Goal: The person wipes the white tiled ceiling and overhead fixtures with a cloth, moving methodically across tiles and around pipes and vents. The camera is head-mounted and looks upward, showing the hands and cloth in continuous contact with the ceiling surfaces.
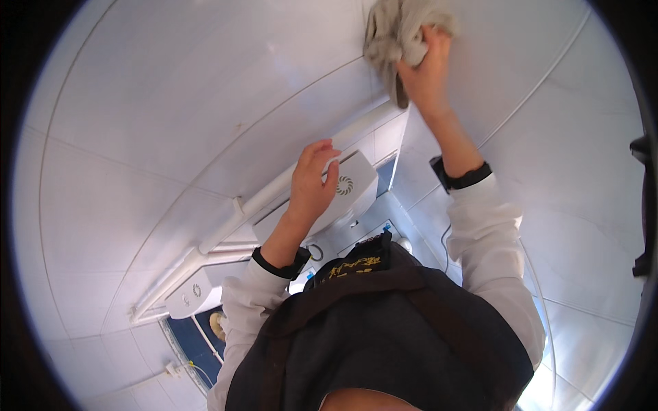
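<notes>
My right hand (430,72) grips a bunched grey-beige cloth (394,34) and presses it to the tiled wall (274,51) high up, close to the corner. Part of the cloth hangs down below the fingers. Lower and to the left, my left hand (316,179) is raised with its fingers apart and slightly curled, holding nothing. It is nearest to a white pipe (264,196) and a white box with a round vent (360,179). Both wrists carry black bands over white sleeves.
A second white vented box (192,293) sits at the lower left, under the pipe. A thin white cable (534,89) runs along the right wall. A dark apron (404,329) covers my body. A wall socket with a wire (173,370) shows at the lower left.
</notes>
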The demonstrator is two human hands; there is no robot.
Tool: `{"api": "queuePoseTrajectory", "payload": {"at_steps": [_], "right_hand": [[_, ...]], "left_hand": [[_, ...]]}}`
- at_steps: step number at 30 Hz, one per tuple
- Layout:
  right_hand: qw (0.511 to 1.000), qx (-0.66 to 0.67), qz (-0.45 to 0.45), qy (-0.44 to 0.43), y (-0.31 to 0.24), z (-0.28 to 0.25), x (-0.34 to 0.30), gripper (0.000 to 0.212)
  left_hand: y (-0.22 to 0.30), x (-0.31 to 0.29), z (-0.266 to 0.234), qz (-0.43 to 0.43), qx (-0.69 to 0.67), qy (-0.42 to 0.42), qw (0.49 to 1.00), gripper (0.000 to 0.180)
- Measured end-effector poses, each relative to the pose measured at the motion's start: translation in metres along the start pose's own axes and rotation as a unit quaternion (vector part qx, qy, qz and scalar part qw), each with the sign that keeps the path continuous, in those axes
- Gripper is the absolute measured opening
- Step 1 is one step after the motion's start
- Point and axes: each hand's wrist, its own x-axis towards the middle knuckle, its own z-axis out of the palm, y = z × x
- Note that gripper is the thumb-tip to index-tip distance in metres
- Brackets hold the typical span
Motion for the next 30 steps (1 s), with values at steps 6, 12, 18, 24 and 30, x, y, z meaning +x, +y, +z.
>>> {"api": "queuePoseTrajectory", "payload": {"at_steps": [6,12,18,24,30], "right_hand": [[0.993,0.039,0.103,0.046,-0.038,0.026,-0.022,0.07],[0.995,0.003,-0.005,-0.103,-0.055,0.033,-0.096,0.062],[0.994,0.069,0.07,0.047,-0.037,0.02,-0.019,0.068],[0.995,0.025,0.048,-0.083,-0.044,0.03,-0.077,0.054],[0.937,0.048,-0.282,-0.201,-0.08,0.051,-0.123,0.035]], "left_hand": [[-0.004,0.004,-0.018,0.01,0.04,0.067,0.997,0.018],[-0.011,-0.005,-0.025,0.007,0.068,0.076,0.995,0.017],[-0.011,-0.02,-0.046,-0.041,0.084,0.108,0.99,0.015],[-0.018,-0.037,-0.061,-0.055,0.118,0.154,0.979,0.014],[-0.028,-0.054,-0.069,-0.065,0.135,0.173,0.974,0.014]]}}
